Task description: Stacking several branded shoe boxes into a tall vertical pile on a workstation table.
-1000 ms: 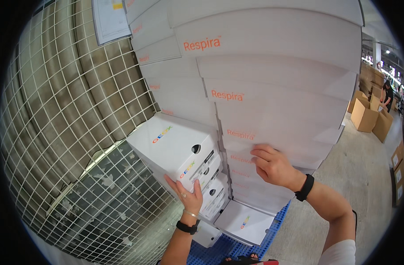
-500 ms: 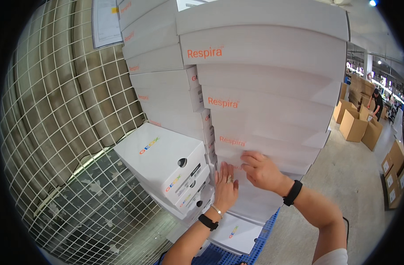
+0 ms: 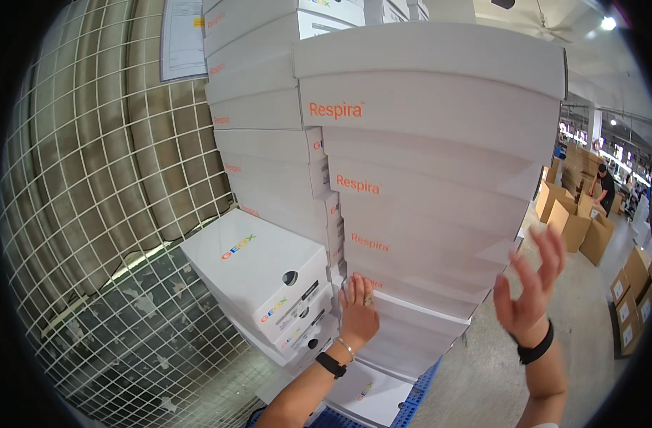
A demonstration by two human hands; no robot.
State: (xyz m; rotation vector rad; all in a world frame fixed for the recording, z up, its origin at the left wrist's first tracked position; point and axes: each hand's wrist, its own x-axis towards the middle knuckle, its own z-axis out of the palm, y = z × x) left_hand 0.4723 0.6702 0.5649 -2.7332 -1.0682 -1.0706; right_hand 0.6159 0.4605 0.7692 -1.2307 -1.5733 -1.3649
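A tall stack of white shoeboxes (image 3: 440,153) with orange lettering rises in front of me. My left hand (image 3: 359,312) lies against its lower left edge, fingers stretched out. It holds nothing. Off the right side of the stack, my right hand (image 3: 531,292) is raised with fingers spread and slightly blurred, touching nothing. Left of my left hand is a shorter pile, whose top white shoebox (image 3: 251,257) has a coloured logo and a round hole in its end. A low white shoebox (image 3: 369,392) lies below my left hand.
A blue plastic base (image 3: 422,396) shows under the boxes. White wire mesh (image 3: 137,250) stands along the left, with a sheet of paper (image 3: 183,43) hung on it. Farther right are open cartons (image 3: 572,225), a person (image 3: 604,189) in dark clothes, and stacked cartons (image 3: 629,303).
My right hand has left the front of the tall stack, moved out to the right and opened. My left hand stays at the stack. The view has tilted up slightly.
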